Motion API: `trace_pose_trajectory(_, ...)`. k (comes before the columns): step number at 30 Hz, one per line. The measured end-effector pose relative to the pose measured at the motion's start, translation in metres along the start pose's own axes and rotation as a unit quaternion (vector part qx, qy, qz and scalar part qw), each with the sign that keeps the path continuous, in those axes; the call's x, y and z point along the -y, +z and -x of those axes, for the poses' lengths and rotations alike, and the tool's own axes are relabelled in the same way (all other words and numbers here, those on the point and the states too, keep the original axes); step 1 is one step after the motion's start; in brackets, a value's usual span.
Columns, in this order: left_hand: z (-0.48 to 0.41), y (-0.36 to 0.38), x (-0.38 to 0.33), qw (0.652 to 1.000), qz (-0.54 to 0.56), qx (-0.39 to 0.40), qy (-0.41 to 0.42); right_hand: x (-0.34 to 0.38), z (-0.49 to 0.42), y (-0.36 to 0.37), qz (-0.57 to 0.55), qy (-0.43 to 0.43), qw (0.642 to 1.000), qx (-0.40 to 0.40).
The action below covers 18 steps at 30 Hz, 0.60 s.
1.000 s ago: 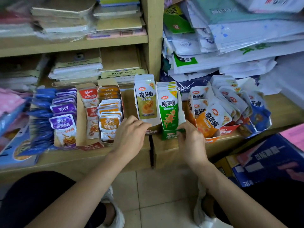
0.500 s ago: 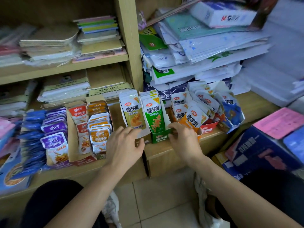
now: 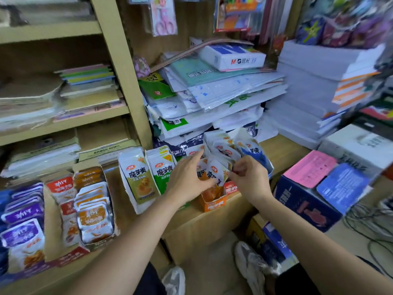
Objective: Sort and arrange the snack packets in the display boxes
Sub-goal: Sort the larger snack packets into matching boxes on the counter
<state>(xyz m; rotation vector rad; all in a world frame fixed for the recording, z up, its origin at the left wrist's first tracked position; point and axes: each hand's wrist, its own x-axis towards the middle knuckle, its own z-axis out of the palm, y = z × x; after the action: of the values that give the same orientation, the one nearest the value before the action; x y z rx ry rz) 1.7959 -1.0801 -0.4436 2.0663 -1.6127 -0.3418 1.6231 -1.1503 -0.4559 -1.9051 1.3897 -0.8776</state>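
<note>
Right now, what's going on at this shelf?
A person is tidying snack packets in display boxes. Both hands are at the orange display box. The left hand presses straight fingers against the front of its white-and-orange packets, while the right hand appears to pinch one from the side. Those packets lean unevenly. The green packets beside them stand in a neat row, and the boxes farther left look filled.

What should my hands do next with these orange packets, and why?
Probably push the orange packets down into the orange box and square them up. They stand high and fanned out between the left hand and right hand, unlike the neat green packets beside them.
</note>
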Motion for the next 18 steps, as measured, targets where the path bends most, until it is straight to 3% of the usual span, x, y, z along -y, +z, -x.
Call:
trace_pose_trajectory(3, -0.021, 0.015, -0.001, 0.998, -0.069, 0.010, 0.013, -0.007, -0.013, 0.009, -0.021, -0.011, 0.999, -0.037)
trace_pose_trajectory(7, -0.040, 0.037, 0.001, 0.986, -0.141, -0.075, 0.054, -0.018, -0.031, 0.012, -0.026, -0.042, 0.998, -0.048)
trace_pose_trajectory(12, -0.049, 0.048, 0.009, 0.990, -0.085, -0.103, 0.052, -0.034, -0.050, 0.003, 0.056, -0.112, 0.991, -0.051)
trace_pose_trajectory(18, -0.046, 0.022, 0.020, 0.990, -0.030, -0.120, 0.068, -0.051, -0.070, -0.010, 0.105, -0.114, 0.984, -0.092)
